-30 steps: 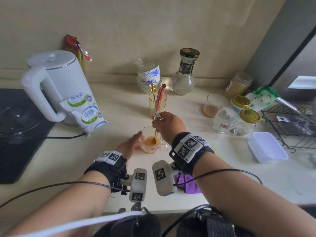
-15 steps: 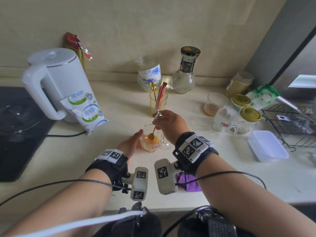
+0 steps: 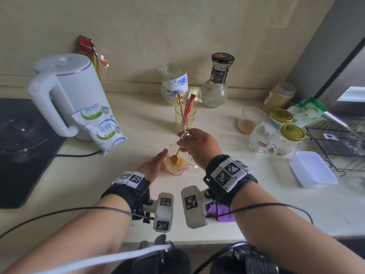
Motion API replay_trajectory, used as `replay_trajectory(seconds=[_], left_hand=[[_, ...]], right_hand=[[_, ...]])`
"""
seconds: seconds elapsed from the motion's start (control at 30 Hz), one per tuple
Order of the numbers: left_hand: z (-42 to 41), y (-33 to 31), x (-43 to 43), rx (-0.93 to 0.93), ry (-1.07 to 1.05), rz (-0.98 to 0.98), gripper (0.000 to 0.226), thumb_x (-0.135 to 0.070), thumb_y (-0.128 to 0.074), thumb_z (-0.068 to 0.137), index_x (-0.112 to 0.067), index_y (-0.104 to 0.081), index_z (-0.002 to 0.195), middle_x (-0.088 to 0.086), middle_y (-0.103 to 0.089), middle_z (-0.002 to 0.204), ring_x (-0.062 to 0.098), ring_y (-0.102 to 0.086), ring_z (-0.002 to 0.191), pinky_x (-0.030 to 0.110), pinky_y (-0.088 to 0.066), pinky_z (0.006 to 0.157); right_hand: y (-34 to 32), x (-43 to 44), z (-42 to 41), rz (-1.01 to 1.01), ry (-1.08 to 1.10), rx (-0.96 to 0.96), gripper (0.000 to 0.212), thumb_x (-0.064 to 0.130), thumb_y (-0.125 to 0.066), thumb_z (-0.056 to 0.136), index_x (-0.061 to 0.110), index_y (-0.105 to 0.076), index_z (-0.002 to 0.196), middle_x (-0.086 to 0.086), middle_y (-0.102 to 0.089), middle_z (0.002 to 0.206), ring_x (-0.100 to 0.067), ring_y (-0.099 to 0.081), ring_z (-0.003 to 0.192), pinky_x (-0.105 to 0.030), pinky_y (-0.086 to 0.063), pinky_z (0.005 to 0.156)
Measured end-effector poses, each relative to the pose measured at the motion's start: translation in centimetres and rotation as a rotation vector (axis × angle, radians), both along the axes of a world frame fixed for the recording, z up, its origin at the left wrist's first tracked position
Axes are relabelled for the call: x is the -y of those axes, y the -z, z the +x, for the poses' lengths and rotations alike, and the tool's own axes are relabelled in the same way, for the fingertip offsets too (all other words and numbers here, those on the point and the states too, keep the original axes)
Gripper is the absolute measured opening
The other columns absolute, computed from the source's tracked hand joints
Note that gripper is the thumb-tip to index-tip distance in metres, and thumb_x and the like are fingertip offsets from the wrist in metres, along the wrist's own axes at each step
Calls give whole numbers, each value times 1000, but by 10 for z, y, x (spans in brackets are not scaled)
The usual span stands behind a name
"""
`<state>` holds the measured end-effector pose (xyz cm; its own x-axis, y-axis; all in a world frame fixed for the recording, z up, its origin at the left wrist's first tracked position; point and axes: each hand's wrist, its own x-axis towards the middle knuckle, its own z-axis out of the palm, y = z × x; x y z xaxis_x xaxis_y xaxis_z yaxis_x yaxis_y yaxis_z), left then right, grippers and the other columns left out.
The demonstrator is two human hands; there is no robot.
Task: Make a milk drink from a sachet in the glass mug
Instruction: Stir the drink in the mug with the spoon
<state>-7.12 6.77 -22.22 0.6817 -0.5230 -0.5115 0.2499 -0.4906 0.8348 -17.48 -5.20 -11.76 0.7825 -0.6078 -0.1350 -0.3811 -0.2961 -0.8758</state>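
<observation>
The glass mug stands on the counter in front of me with orange-yellow liquid in its bottom. My left hand is wrapped around its left side. My right hand pinches the top of a gold spoon, whose bowl dips into the liquid. Behind the mug a yellow glass holds a red sachet and a second gold spoon. A white and green milk pouch leans against the white kettle.
A black hob lies at the left. Jars, a glass tumbler, a dark-capped bottle and stacked cups stand at the back and right. A white plastic box and a wire rack sit at the right edge. A purple cloth lies under my right wrist.
My right hand moved the spoon around inside the mug, its bowl shifting left. The left hand stayed on the mug. The camera view dipped slightly.
</observation>
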Motion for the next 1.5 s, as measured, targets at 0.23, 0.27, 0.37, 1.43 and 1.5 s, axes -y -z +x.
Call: replay_trajectory(seconds=[0.23,0.27,0.37,1.43,1.5], left_hand=[[2,-2,4,14,68,3,93,-79,-39,68,-14,-57,132,11,-56,140,29,-50,131,44,-31,116],[3,-3,4,22,48,6,95,-80,-39,65,-15,-57,132,10,-57,139,28,-51,131,44,-32,116],[4,-9,8,14,168,19,79,-71,-28,87,-14,-50,138,11,-53,143,30,-49,132,48,-26,117],[25,-19,23,78,184,-43,67,-63,-24,94,-15,-55,130,11,-58,137,29,-53,127,49,-27,117],[27,-21,24,80,193,-37,70,-65,-24,93,-15,-54,132,10,-58,138,29,-53,127,49,-26,117]], right_hand=[[0,-1,-2,22,1,-8,15,18,-59,86,30,-64,94,1,-72,87,-15,-67,82,-38,-54,84],[-1,-1,-2,17,17,15,15,19,-59,86,30,-65,95,2,-72,88,-13,-67,82,-37,-54,84],[-2,2,-1,-8,37,13,16,19,-59,87,28,-66,99,4,-71,90,-12,-66,85,-37,-53,86],[-22,8,4,-99,30,59,15,19,-56,89,29,-63,96,5,-70,92,-13,-65,83,-36,-53,83],[-24,9,4,-63,9,55,14,17,-57,88,29,-62,94,3,-71,89,-15,-66,82,-38,-54,83]])
